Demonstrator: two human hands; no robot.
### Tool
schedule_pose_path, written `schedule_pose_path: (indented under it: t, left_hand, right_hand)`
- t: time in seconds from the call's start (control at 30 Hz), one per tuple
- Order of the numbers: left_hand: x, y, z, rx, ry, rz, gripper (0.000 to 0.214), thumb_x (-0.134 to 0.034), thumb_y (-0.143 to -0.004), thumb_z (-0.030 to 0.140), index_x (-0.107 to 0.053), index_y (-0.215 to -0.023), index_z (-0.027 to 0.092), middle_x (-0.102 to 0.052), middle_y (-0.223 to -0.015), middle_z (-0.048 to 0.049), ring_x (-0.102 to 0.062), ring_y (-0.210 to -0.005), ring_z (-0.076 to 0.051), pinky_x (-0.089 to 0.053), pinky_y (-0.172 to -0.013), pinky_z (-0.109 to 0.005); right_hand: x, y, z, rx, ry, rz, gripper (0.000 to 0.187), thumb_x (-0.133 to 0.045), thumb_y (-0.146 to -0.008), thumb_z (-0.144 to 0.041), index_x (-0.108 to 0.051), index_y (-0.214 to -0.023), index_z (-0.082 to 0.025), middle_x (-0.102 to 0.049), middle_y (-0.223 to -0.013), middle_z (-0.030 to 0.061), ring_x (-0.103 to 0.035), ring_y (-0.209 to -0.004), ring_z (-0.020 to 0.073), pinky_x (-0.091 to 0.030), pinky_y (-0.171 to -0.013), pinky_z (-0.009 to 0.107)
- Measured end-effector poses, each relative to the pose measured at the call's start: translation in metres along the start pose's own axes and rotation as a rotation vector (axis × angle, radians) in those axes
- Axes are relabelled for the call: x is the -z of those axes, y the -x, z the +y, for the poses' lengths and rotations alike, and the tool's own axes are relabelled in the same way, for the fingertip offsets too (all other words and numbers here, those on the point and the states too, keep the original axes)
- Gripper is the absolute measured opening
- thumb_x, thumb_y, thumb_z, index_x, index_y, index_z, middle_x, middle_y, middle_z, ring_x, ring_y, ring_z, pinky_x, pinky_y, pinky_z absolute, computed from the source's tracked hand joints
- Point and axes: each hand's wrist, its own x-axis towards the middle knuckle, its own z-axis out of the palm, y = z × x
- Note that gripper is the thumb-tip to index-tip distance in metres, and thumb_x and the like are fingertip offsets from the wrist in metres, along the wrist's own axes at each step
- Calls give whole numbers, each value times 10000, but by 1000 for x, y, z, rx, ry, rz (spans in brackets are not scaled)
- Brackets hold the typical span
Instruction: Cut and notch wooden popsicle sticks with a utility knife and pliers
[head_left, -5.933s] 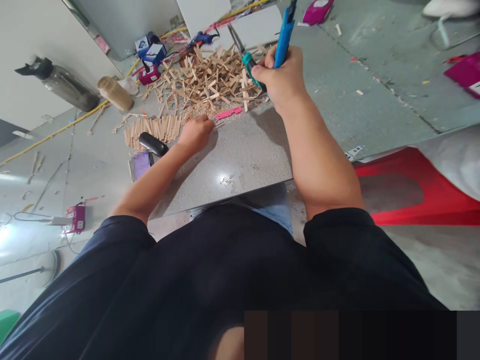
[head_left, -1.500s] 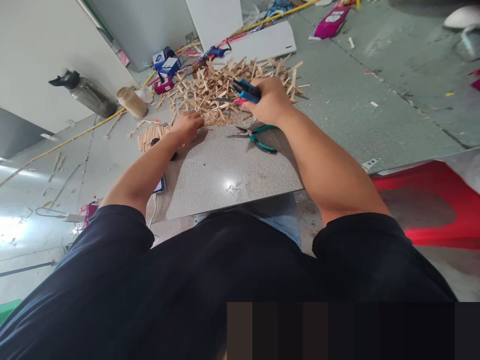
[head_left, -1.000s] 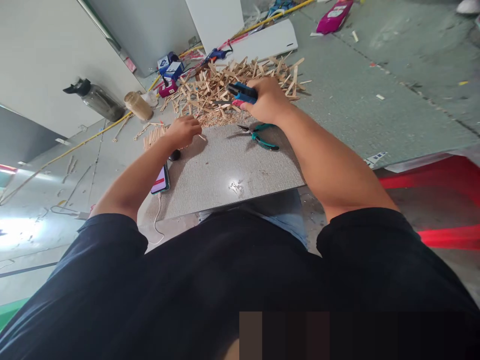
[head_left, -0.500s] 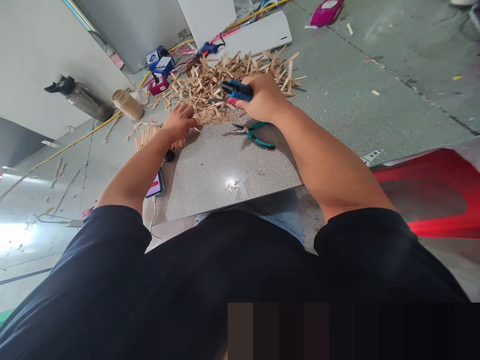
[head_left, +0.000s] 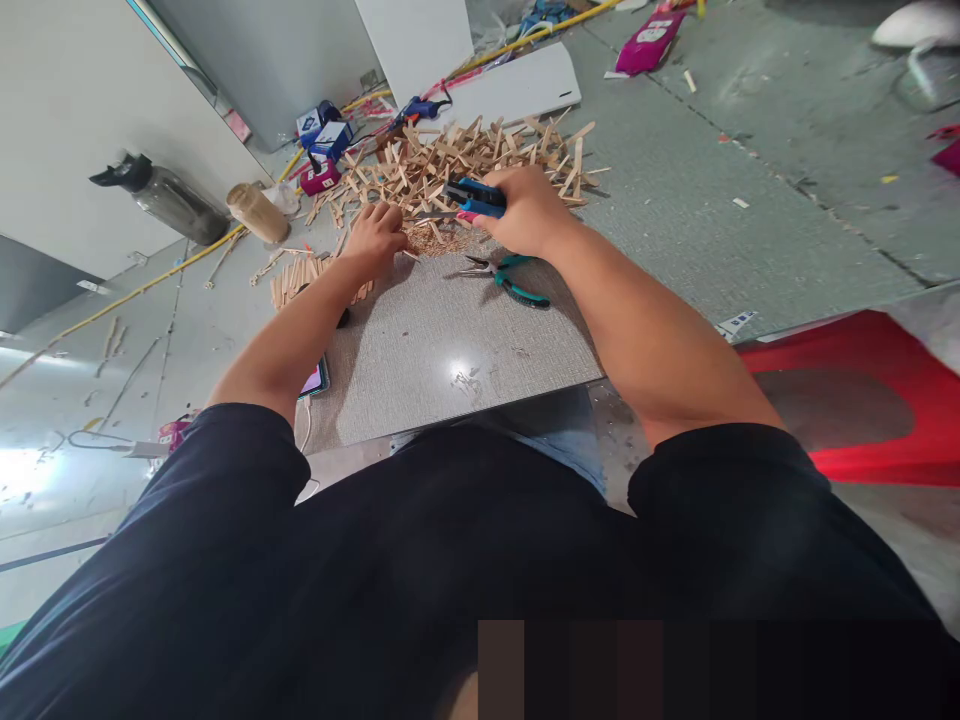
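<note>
My right hand is closed around a blue-handled cutting tool, its blade pointing left over a mound of wood shavings. My left hand rests with curled fingers at the far left edge of the grey board, beside the shavings; I cannot make out what it pinches. A big pile of wooden sticks lies just beyond both hands. Green-handled pliers lie on the board under my right wrist.
A stack of sticks and a phone lie left of the board. A bottle, a jar, small boxes and a glue gun stand behind. A red plastic stool sits at right.
Earlier my right hand held the blue tool and the pliers raised; the pliers now lie on the board and the tool is down at the shavings. My left hand shifted slightly toward the pile.
</note>
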Motion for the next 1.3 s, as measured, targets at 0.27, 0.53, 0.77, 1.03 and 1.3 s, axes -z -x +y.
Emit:
schedule_pose_path:
  t: [0.27, 0.53, 0.77, 1.03, 1.3]
  left_hand:
    - [12, 15, 17, 44, -44, -58, 294, -552, -1130, 300, -833, -1125, 216, -740, -1419, -161, -558, -1523, -402, -435, -1229, -654]
    - [6, -2, 22, 127, -52, -64, 406, -444, -1224, 336, -821, -1269, 194, -727, -1434, -121, -413, -1395, -272, -391, -1203, -560]
    - [1, -18, 26, 231, -227, -69, 382, -430, -1256, 357, -767, -1319, 191, -720, -1303, -83, -315, -1320, -236, -324, -1134, -514]
    - [7, 7, 31, 310, -82, -24, 481, -373, -1277, 423, -800, -1296, 202, -742, -1229, -92, -404, -1451, -227, -400, -1219, -529]
    - [-1, 16, 57, 189, 110, 150, 224, -638, -1139, 303, -845, -1143, 219, -785, -1374, -186, -648, -1427, -400, -538, -1167, -640]
  right_hand:
    - [4, -2, -3, 2, 26, -1, 426, -918, -876, -569, -564, -799, -346, -852, -1151, 127, -739, -1188, 417, -561, -1158, 645]
    - [5, -1, -3, 13, 19, 3, 546, -861, -835, -823, -558, -755, -375, -854, -1081, 73, -653, -1061, 338, -556, -1091, 576]
    - [7, -2, -2, 3, -20, 20, 631, -834, -704, -994, -552, -706, -430, -820, -939, 48, -628, -1063, 373, -522, -1066, 621]
    - [6, -3, -1, -2, 14, -1, 690, -782, -681, -1054, -565, -743, -402, -821, -963, 71, -632, -1047, 351, -520, -1060, 584]
    - [4, -3, -2, 14, 52, 11, 633, -780, -768, -960, -510, -739, -389, -811, -977, 70, -630, -1040, 357, -519, -1069, 588]
